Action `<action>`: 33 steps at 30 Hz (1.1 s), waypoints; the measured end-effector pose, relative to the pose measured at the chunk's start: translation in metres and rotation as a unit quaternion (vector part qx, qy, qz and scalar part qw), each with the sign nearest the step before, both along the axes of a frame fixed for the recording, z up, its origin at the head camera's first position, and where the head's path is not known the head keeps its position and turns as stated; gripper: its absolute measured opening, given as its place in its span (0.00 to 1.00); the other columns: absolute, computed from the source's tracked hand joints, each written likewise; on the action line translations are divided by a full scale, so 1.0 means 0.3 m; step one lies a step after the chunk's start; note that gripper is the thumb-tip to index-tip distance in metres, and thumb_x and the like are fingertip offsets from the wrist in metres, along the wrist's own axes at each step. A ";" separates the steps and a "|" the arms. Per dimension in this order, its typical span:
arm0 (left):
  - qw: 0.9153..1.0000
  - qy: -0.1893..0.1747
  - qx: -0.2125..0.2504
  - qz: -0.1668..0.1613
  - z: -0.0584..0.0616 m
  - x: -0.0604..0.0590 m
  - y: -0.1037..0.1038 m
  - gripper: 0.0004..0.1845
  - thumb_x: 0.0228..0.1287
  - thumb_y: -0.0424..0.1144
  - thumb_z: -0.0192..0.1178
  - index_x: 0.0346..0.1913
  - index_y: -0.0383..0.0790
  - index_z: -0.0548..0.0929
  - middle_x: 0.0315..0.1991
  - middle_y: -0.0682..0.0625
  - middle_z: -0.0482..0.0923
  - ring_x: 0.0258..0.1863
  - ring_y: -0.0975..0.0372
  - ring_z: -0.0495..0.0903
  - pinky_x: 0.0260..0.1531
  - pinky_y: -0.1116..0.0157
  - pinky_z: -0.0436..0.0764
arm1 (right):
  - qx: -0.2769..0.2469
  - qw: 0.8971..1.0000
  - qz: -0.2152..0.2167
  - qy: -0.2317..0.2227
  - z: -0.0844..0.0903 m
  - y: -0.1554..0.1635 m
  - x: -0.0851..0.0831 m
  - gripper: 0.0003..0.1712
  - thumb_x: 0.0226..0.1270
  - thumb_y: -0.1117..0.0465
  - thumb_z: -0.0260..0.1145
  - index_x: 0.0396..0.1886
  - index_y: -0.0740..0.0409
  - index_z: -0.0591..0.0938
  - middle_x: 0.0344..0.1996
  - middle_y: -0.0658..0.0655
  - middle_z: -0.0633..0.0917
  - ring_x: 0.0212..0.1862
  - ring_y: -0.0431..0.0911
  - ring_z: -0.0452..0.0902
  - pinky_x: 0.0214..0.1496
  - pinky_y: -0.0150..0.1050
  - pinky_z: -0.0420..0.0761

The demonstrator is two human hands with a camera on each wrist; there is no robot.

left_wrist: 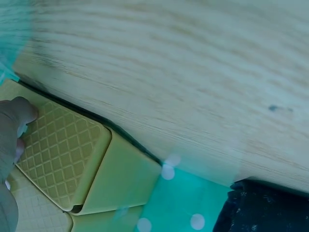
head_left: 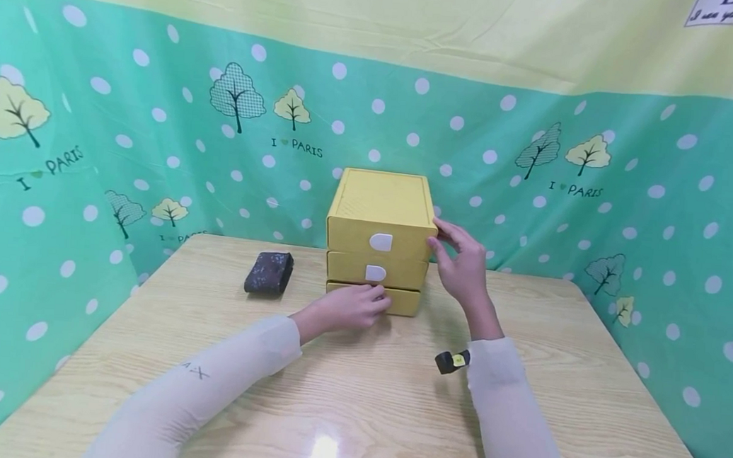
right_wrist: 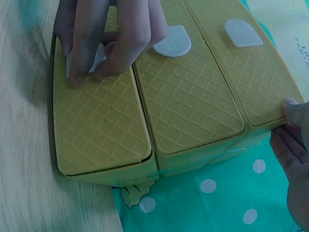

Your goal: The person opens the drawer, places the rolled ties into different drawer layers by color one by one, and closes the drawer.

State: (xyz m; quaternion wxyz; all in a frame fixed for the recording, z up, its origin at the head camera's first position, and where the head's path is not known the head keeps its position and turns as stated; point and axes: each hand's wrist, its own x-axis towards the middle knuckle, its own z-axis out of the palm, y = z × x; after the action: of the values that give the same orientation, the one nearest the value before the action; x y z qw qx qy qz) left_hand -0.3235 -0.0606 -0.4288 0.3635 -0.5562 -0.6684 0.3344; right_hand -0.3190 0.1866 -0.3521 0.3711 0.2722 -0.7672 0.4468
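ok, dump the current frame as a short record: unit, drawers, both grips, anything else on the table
unit: yellow drawer unit, three tiers, on the wooden table
top drawer: looks closed
middle drawer: looks closed
bottom drawer: cannot tell if slightly ajar
left grip: on the bottom drawer's white handle
right grip: pinching the unit's upper right front edge
also on table: dark patterned case, left of the unit, untouched

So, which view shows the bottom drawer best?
The right wrist view: there the bottom drawer appears large, though the left hand covers part of its white tab. The head view shows it small, partly behind that hand; the left wrist view shows mainly one end.
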 end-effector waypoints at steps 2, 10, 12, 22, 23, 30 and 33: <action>1.000 0.002 -0.001 -0.002 0.003 0.005 0.000 0.10 0.70 0.31 0.59 0.43 0.46 0.88 0.48 0.52 0.77 0.46 0.58 0.74 0.40 0.68 0.82 | 0.000 1.000 0.001 -0.001 0.000 0.000 0.001 0.23 0.69 0.68 0.69 0.62 0.67 0.81 0.56 0.65 0.85 0.54 0.55 0.84 0.60 0.51 0.84; 1.000 0.012 -0.008 -0.006 0.004 0.016 0.001 0.11 0.70 0.30 0.58 0.39 0.49 0.89 0.47 0.53 0.76 0.45 0.58 0.74 0.39 0.69 0.81 | -0.006 1.000 0.011 0.006 -0.003 0.003 -0.002 0.22 0.68 0.69 0.69 0.62 0.68 0.81 0.55 0.66 0.85 0.53 0.57 0.85 0.59 0.54 0.84; 1.000 0.011 -0.008 -0.008 0.003 0.019 0.002 0.12 0.70 0.30 0.58 0.39 0.49 0.89 0.47 0.53 0.77 0.44 0.58 0.74 0.38 0.69 0.81 | -0.007 1.000 0.012 0.007 -0.003 0.004 -0.001 0.22 0.68 0.69 0.69 0.62 0.68 0.81 0.55 0.66 0.85 0.53 0.57 0.85 0.59 0.54 0.84; 1.000 -0.010 -0.018 0.001 0.002 0.043 0.001 0.14 0.69 0.29 0.56 0.42 0.48 0.90 0.51 0.52 0.78 0.46 0.57 0.73 0.37 0.70 0.81 | -0.006 1.000 0.010 0.002 -0.003 0.004 0.001 0.23 0.68 0.69 0.69 0.62 0.67 0.82 0.55 0.65 0.85 0.53 0.56 0.85 0.60 0.47 0.84; 1.000 -0.011 -0.018 0.001 0.003 0.047 0.001 0.14 0.69 0.29 0.57 0.42 0.48 0.90 0.51 0.51 0.78 0.46 0.57 0.73 0.37 0.70 0.81 | -0.005 1.000 0.009 0.001 -0.003 0.004 0.002 0.23 0.68 0.69 0.69 0.62 0.67 0.81 0.55 0.65 0.85 0.53 0.56 0.85 0.60 0.46 0.84; 1.000 -0.005 -0.026 -0.004 0.010 0.066 0.000 0.13 0.67 0.29 0.60 0.41 0.49 0.90 0.50 0.52 0.78 0.45 0.58 0.73 0.36 0.70 0.80 | 0.000 1.000 0.004 0.001 0.002 0.003 0.004 0.23 0.68 0.68 0.69 0.62 0.67 0.81 0.55 0.65 0.85 0.53 0.55 0.85 0.60 0.44 0.83; 1.000 0.000 -0.027 -0.007 0.011 0.074 -0.001 0.12 0.68 0.29 0.60 0.41 0.49 0.90 0.50 0.52 0.78 0.45 0.58 0.73 0.35 0.71 0.80 | 0.002 1.000 0.003 0.004 0.002 0.004 0.003 0.23 0.68 0.69 0.69 0.62 0.68 0.81 0.55 0.65 0.85 0.53 0.55 0.85 0.59 0.45 0.84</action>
State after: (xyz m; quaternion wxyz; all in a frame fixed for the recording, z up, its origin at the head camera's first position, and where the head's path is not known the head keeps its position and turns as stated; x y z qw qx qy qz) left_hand -0.3014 -0.0609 -0.4254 0.3507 -0.5701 -0.6555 0.3497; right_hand -0.3180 0.1877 -0.3515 0.3723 0.2770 -0.7656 0.4456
